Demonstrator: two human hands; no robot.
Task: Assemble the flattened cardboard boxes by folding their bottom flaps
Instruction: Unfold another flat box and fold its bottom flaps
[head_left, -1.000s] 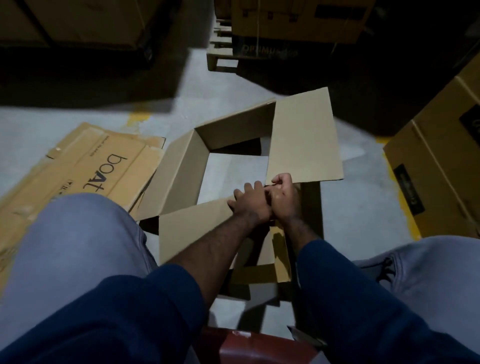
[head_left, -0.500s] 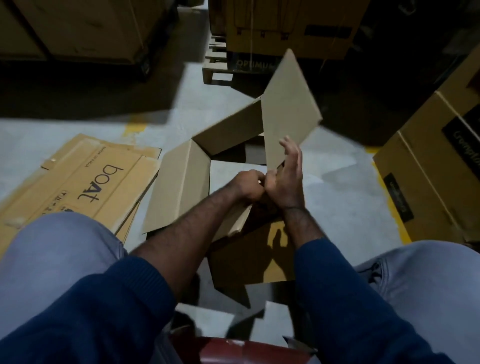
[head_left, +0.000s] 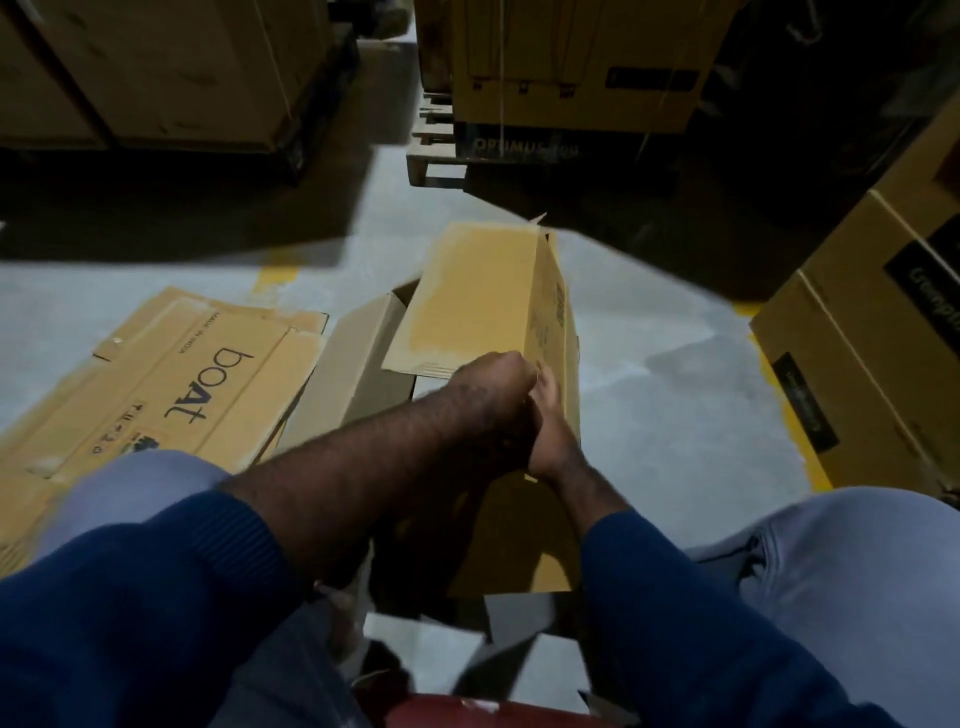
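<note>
The box (head_left: 551, 322) stands on the floor (head_left: 675, 395) between the person's knees, at the middle of the view. It is plain tan cardboard, opened into a tube and tilted. One broad flap (head_left: 475, 296) is raised and leans toward 12 o'clock, with its paler inner face up and its edge blurred. A greyish flap (head_left: 358, 364) hangs out at 9 o'clock. The near wall lies in shadow at 6 o'clock. Small dark print runs along the side wall at 3 o'clock.

The left hand (head_left: 491, 395) reaches across from 8 o'clock, its fingers (head_left: 514, 364) curled tight at the raised flap's near corner. The right hand (head_left: 553, 431) is pressed against the side wall just beside it, with its fingers (head_left: 545, 382) fairly straight and pointing to 12 o'clock. Its thumb is hidden.

A flattened carton (head_left: 182, 384) printed "boat" lies at 9 o'clock, touching the greyish flap.
</note>
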